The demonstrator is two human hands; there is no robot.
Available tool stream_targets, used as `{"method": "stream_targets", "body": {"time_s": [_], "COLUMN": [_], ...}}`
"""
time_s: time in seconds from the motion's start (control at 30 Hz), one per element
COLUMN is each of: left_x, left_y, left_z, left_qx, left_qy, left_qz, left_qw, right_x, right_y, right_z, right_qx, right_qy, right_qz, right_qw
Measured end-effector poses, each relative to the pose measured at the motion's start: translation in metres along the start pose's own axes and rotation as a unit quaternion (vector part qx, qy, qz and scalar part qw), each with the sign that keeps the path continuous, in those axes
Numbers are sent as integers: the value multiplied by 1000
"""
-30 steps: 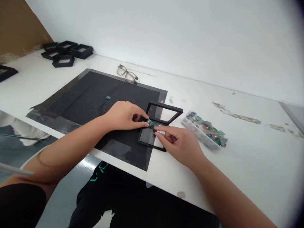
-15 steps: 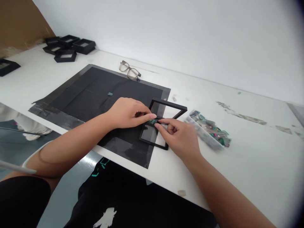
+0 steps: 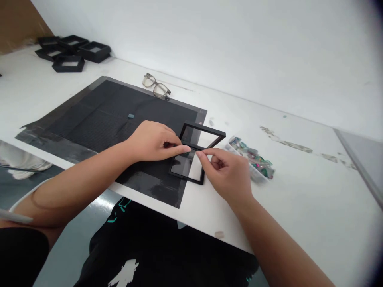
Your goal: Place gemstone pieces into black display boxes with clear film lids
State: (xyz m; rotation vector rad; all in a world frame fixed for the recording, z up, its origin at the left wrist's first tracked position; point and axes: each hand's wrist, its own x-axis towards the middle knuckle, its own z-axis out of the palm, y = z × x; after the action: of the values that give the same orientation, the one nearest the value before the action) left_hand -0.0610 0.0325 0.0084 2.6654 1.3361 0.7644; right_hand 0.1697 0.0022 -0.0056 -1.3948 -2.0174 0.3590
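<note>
A black hinged display frame point(image 3: 186, 179) with clear panes lies open like a book, partly on a dark mat point(image 3: 167, 191) and partly on the white table. My left hand point(image 3: 155, 141) reaches over its left side near the hinge, thumb and fingers closed. A small green piece shows at the thumb tip, mostly covered. From the right, my right hand point(image 3: 229, 171) pinches thumb and forefinger together over the frame's middle; whatever lies between those fingertips is too small to make out. A narrow gap separates the two hands' fingertips.
Right of the frame stands a clear plastic box point(image 3: 259, 173) of shiny coloured pieces. Eyeglasses point(image 3: 157, 85) rest behind the mat. One small teal piece point(image 3: 131, 116) lies on the mat. Several black frames point(image 3: 68, 63) are piled at the back left.
My fingertips have drawn slightly apart, and less of the green piece shows between them. The whole scene has shifted left in view as the camera turned.
</note>
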Motion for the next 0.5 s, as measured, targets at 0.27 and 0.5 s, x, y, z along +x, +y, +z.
{"method": "stream_targets", "body": {"time_s": [0.27, 0.5], "left_x": [-3, -1], "left_y": [6, 21], "left_z": [-2, 0], "left_qx": [-61, -79], "left_qy": [87, 64], "left_qz": [103, 270], "left_qw": [989, 957], "right_x": [21, 29], "right_y": [46, 98], "right_z": [-98, -109], "right_qx": [-267, -154], "right_qy": [190, 34], "right_qz": [178, 293], "right_qw": [928, 943]}}
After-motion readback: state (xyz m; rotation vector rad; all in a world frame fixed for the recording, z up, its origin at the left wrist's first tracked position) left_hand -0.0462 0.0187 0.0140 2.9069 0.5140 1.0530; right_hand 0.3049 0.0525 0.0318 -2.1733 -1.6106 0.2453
